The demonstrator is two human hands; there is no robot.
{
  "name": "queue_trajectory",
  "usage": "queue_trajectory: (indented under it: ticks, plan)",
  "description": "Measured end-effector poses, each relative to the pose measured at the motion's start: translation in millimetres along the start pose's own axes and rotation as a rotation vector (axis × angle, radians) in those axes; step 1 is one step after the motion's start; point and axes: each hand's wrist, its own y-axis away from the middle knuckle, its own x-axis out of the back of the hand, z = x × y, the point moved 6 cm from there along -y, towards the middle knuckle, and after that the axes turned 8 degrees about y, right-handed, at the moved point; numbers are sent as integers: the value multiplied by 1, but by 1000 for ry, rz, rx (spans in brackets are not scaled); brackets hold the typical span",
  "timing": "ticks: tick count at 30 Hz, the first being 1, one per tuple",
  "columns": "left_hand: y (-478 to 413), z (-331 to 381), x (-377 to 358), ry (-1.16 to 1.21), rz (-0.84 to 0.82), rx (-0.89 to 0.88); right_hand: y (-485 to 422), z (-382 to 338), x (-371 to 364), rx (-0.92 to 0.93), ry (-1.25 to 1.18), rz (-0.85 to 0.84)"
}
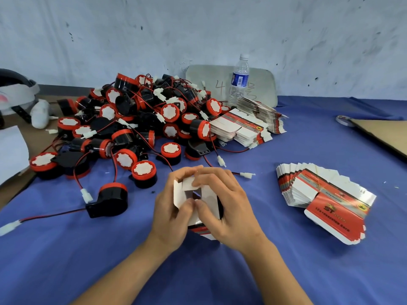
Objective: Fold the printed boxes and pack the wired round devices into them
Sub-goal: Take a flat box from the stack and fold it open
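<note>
White card flaps of a half-folded printed box (178, 195) are clamped between my left grip (172, 216) and right grip (230, 208), fingers curled round it over the blue-clothed worktop (286, 271). Behind it lies the heap of red-and-black wired round devices (141, 119). Flat box blanks (326, 201) fan out to my right.

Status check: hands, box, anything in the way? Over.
Left hand and right hand both gripping one printed box, flaps half folded. Device pile behind, apart. Nothing blocking the hands.
</note>
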Motion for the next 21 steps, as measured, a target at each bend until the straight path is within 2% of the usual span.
queue_trajectory:
  ticks: [8,15,21]
  plan:
    - [3,-7,0,125,31,79,0,-2,2,8,-42,42]
    - [2,-5,-2,115,-1,84,2,-2,4,6,-42,98]
    - [1,-4,-8,156,-38,127,2,6,3,-95,-136,82]
